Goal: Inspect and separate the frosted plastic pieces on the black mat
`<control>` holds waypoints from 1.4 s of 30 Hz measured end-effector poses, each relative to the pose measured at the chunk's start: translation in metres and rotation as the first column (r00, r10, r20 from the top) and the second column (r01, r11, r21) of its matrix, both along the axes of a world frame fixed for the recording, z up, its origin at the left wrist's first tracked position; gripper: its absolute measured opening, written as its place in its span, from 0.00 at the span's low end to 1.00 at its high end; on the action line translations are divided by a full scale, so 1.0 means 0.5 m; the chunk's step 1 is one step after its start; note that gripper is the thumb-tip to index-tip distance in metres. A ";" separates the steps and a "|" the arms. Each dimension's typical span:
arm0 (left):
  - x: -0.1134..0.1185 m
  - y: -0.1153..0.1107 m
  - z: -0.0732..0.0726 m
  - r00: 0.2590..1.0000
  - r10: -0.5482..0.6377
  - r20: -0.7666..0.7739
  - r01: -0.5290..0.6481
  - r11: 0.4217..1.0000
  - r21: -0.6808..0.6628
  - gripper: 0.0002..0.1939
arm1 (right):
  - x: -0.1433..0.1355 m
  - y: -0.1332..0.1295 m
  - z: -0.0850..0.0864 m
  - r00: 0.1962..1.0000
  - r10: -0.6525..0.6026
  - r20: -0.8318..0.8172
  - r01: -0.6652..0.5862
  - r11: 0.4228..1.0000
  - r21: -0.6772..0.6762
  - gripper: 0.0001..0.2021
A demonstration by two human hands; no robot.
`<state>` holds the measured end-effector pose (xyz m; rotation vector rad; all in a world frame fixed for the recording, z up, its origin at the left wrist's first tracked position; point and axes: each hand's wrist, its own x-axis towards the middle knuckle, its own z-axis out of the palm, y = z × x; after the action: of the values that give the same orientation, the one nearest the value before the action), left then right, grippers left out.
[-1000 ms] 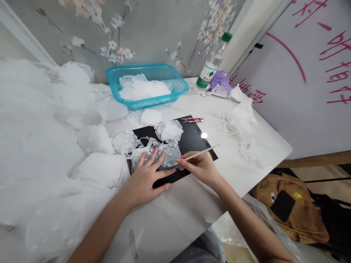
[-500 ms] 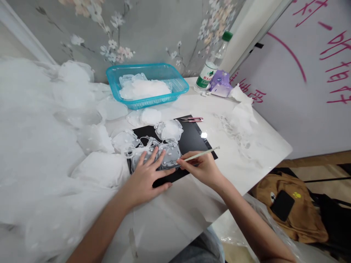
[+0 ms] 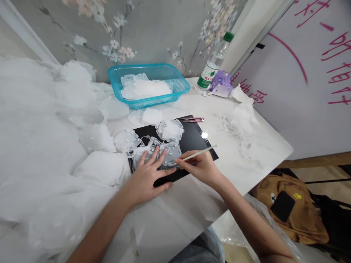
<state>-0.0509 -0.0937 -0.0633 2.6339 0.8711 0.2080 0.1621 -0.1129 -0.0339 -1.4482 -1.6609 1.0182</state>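
My left hand (image 3: pixel 149 175) lies with fingers spread over translucent moulded pieces on a black mat (image 3: pixel 192 135). Its fingertips press on the paired translucent piece (image 3: pixel 170 154). In my right hand (image 3: pixel 201 166) a thin pale stick (image 3: pixel 201 152) is pinched, slanting up to the right; its lower tip is near the right part of that piece. Another translucent piece with a whitish middle (image 3: pixel 170 130) sits at the mat's back edge, and one more (image 3: pixel 126 139) lies at its left. Thin white loops (image 3: pixel 149 140) tangle between them.
Pink-handled thread snips (image 3: pixel 193 119) lie at the mat's back edge. Behind stands a blue basket (image 3: pixel 126 104) of whitish pieces. A bottle (image 3: pixel 212 67), a purple packet (image 3: pixel 221 84) and crumpled tissue (image 3: pixel 242 95) are at back right. White pieces heap on the left (image 3: pixel 41 146).
The stick's lower tip and my right hand's fingertips have shifted slightly left over the piece. My left hand stays pressed on it.
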 end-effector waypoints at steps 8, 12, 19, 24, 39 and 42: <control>-0.001 0.000 0.002 1.000 -0.004 -0.018 0.003 1.000 -0.007 0.23 | 0.011 -0.002 0.007 0.999 0.013 0.044 -0.013 1.000 0.019 0.10; -0.001 0.001 -0.001 1.000 -0.003 -0.006 0.002 1.000 -0.007 0.23 | 0.012 -0.002 0.012 0.998 0.022 0.052 -0.022 1.000 0.016 0.10; -0.001 0.001 0.001 1.000 0.006 0.003 -0.006 1.000 -0.026 0.22 | 0.011 -0.003 0.016 0.996 0.024 0.082 -0.026 0.999 0.021 0.10; -0.001 -0.001 0.001 1.000 0.003 0.003 -0.003 1.000 -0.008 0.22 | 0.006 0.000 0.011 0.997 0.014 0.074 -0.015 1.000 0.018 0.11; -0.002 0.002 0.000 1.000 0.000 0.000 0.000 1.000 -0.014 0.22 | 0.019 -0.002 0.013 0.995 0.038 0.089 -0.041 0.999 0.032 0.09; -0.001 0.003 0.001 1.000 0.004 -0.001 -0.004 1.000 -0.028 0.22 | 0.024 -0.002 0.015 0.995 0.033 0.095 -0.035 0.999 0.021 0.09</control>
<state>-0.0516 -0.0923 -0.0627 2.6066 0.8726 0.1945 0.1739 -0.1141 -0.0265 -1.4778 -1.7640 0.9590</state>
